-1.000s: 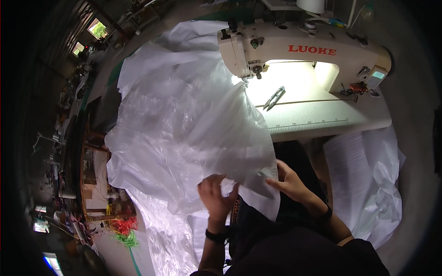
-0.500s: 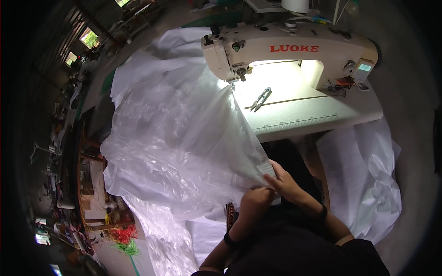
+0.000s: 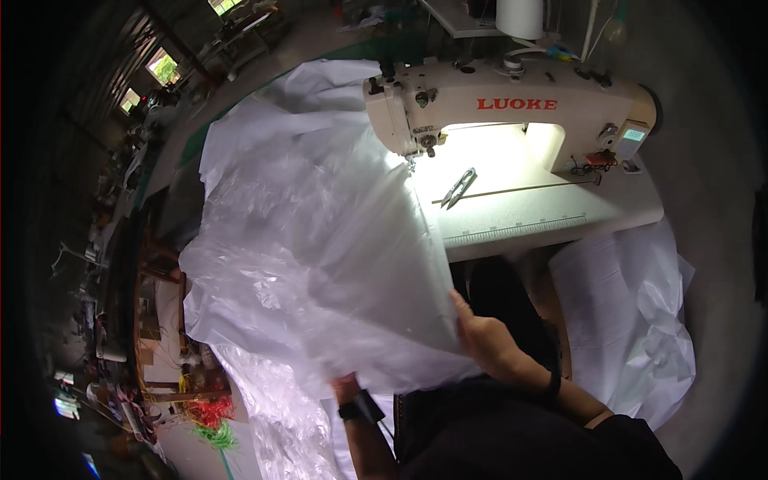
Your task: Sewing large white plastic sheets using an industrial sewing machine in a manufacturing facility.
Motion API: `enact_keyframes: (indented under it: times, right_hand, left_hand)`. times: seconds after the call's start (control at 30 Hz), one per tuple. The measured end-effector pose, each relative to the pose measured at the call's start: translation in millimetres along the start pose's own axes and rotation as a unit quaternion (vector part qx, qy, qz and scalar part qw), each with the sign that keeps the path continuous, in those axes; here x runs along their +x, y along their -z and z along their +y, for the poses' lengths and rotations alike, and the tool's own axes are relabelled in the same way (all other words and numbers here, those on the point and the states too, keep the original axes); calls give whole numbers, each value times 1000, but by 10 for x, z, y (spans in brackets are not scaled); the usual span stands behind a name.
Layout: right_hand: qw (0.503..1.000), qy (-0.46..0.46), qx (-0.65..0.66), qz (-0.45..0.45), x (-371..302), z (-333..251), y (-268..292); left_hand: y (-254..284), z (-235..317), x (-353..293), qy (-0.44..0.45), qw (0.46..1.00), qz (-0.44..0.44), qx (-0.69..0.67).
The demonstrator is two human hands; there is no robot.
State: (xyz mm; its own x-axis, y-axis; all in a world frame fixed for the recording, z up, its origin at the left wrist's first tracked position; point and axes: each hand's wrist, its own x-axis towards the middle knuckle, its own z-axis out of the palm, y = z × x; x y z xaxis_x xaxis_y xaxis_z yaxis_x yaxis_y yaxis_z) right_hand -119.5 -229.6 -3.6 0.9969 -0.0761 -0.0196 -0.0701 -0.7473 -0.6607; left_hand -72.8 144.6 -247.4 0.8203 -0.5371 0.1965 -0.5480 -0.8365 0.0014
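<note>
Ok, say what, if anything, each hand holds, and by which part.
The right hand holds the white sheet by its right edge. The left hand is blurred at the sheet's near side; whether it grips cannot be told.

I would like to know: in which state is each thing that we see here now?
White sheet, spread out, wrinkled
Right hand, at the sheet's right edge; grip unclear
Left hand, blurred, fingers not clearly visible; grip unclear
Sewing machine, upright, work area brightly lit
Display, lit
Thread snips, lying on the machine, untouched
Thread cone, upright
Second white sheet, creased
</note>
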Motion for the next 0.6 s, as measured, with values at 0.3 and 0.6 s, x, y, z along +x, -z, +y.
enact_keyframes:
  times: [0.3, 0.6]
  right_hand:
    - [991, 30, -128, 11, 644, -109, 20]
    - [991, -26, -129, 22, 1513, -72, 213]
  left_hand:
    - [2257, -131, 1158, 334, 503, 382, -699]
    - [1622, -750, 2031, 415, 546, 308, -659]
